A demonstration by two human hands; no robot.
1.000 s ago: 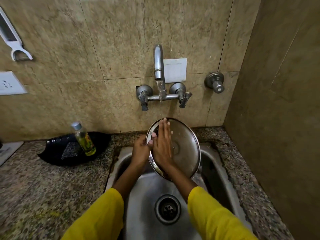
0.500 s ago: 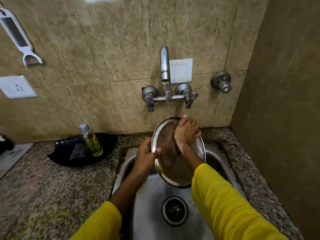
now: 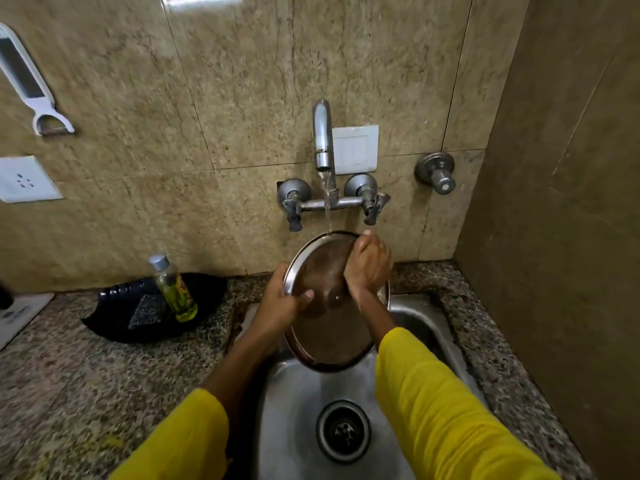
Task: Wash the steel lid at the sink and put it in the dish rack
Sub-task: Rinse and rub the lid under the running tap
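The round steel lid (image 3: 330,336) is held tilted on edge above the steel sink (image 3: 294,420), its inner face towards me. My left hand (image 3: 282,303) grips the lid's left rim, thumb on the inner face. My right hand (image 3: 367,264) is curled over the lid's upper right rim, fingers wrapped behind it. Water runs from the wall tap (image 3: 322,140) onto the top edge of the lid. No dish rack is in view.
A black tray (image 3: 114,327) with a scrub pad and a bottle of yellow-green liquid (image 3: 175,289) sits on the granite counter (image 3: 86,393) left of the sink. A side wall (image 3: 561,237) closes in on the right. A drain (image 3: 343,432) lies below the lid.
My right hand slid from flat on the lid's centre up to its upper right rim and curled over it. The left hand kept its grip on the left rim.
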